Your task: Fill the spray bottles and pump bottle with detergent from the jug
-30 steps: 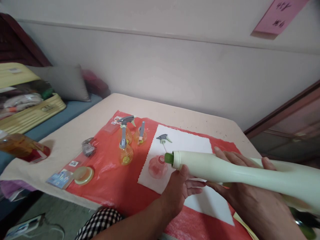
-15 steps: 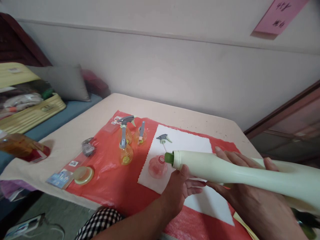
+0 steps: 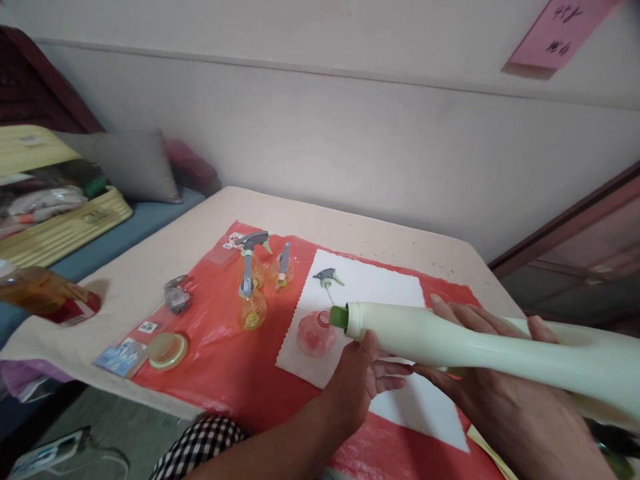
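A large pale green bottle [image 3: 480, 350] with a dark green spout lies almost level, its spout over the open mouth of a small pink clear bottle [image 3: 316, 333]. My right hand [image 3: 495, 393] grips the big bottle's neck from below. My left hand [image 3: 360, 380] supports the neck just behind the spout, thumb up against it. The pink bottle stands on a white cloth [image 3: 367, 293], and its grey spray head [image 3: 327, 277] lies apart on the cloth behind it.
A red plastic sheet [image 3: 220, 360] covers a beige table [image 3: 165, 247]. On it stand three small yellow spray bottles [image 3: 251, 293], a tape roll [image 3: 167, 349], a dark wrapper [image 3: 176, 293] and cards. An orange bottle [image 3: 47, 293] lies at the left edge. A bed with a basket is at far left.
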Available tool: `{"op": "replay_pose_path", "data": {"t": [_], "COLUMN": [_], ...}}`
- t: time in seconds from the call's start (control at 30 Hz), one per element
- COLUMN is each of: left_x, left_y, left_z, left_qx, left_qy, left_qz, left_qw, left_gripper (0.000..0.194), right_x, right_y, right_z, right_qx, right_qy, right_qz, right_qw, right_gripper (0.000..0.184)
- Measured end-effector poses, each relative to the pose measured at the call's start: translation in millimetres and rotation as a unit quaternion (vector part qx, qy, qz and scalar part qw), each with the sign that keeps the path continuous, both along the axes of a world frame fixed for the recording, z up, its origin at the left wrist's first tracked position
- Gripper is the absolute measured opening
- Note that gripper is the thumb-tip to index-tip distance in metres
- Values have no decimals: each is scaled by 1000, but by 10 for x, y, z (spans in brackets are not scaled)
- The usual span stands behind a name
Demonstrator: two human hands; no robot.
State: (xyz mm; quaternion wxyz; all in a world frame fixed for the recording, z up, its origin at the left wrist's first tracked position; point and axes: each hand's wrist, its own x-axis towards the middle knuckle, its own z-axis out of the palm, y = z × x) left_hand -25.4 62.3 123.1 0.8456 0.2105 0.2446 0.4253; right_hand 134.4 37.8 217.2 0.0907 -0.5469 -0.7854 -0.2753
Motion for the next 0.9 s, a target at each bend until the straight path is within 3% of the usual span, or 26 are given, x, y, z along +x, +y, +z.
{"op": "replay_pose_path", "data": {"t": [0.9], "left_x": [-7], "left_y": [-7], "left_z": [-14], "left_qx": [0], "left_qy": [-5], "left_qz": [-1], "left_qw": [1000], "left_gripper": [84], "right_x": [23], "right_y": [6], "right_z": [-37], "right_qx": [4], "right_qy": [14], "right_qz": [2], "right_qw": [1000], "right_gripper": [62]}}
